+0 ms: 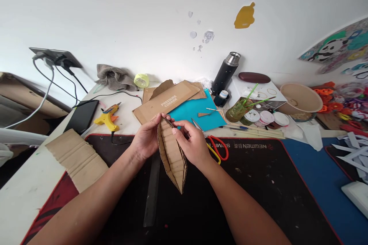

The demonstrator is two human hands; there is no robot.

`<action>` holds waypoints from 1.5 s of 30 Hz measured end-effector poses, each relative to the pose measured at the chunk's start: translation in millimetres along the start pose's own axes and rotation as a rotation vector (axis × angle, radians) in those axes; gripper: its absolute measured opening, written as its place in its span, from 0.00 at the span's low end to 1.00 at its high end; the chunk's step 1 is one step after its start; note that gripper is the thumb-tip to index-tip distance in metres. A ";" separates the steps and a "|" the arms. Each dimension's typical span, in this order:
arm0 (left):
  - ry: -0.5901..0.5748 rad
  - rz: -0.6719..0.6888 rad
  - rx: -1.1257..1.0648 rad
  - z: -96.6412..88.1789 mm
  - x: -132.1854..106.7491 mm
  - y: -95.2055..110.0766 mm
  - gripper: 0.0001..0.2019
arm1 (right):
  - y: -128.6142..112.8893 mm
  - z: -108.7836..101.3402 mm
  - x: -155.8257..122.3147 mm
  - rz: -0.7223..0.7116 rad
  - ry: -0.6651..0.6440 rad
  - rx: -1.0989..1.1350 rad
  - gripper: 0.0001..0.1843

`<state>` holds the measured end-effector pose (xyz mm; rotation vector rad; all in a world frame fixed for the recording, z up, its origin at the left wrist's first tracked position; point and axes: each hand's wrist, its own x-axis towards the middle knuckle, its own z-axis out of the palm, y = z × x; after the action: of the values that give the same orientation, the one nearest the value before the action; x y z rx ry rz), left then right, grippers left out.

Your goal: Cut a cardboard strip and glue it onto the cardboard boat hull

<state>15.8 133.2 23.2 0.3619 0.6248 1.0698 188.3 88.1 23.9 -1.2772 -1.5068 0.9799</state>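
A small boat-shaped cardboard piece (pixel 172 149) with raised corrugated sides is held over the dark desk mat, its pointed end toward me. My left hand (pixel 148 136) grips its far left edge between thumb and fingers. On the far right side, my right hand (pixel 191 141) pinches the wall, thumb near the rim. The fingers partly cover its far end. Just right of my right hand lie scissors (pixel 220 149) with red and yellow handles. Below the cardboard piece, a clear ruler (pixel 151 195) rests on the mat (pixel 244 199).
A yellow glue gun (pixel 107 118) and a cardboard sheet (pixel 77 160) are at left. Behind my hands lie printed cardboard (pixel 161 103) and blue card (pixel 186 116). A black flask (pixel 225 72), paint jars (pixel 266 118) and a bowl (pixel 301 97) stand toward the back right.
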 end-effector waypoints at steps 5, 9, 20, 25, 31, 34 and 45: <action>0.013 -0.001 -0.006 0.6 0.0 0.9 0.08 | -0.1 0.2 -0.4 0.018 -0.012 0.011 0.16; 0.024 0.022 0.044 1.6 -0.6 0.4 0.09 | -1.4 0.4 -0.5 0.007 -0.038 0.017 0.17; -0.047 -0.072 0.120 7.0 -4.6 -5.3 0.10 | 2.3 3.1 2.2 0.073 -0.084 0.051 0.08; -0.073 -0.090 0.150 8.0 -3.7 -1.4 0.11 | 3.6 2.5 4.1 0.089 -0.073 0.076 0.06; 0.033 0.167 0.400 6.3 -3.1 9.0 0.18 | 2.9 -1.4 4.8 0.110 -0.068 0.032 0.06; 0.058 0.258 0.529 7.4 -5.5 12.3 0.16 | 3.0 -1.5 4.6 0.119 -0.067 0.022 0.06; 0.054 0.143 0.507 6.2 -3.4 11.1 0.14 | 3.7 2.3 3.0 0.119 -0.096 0.020 0.06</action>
<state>10.8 135.2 35.2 0.8287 0.9305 1.0508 186.9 91.6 20.2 -1.3346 -1.5031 1.1454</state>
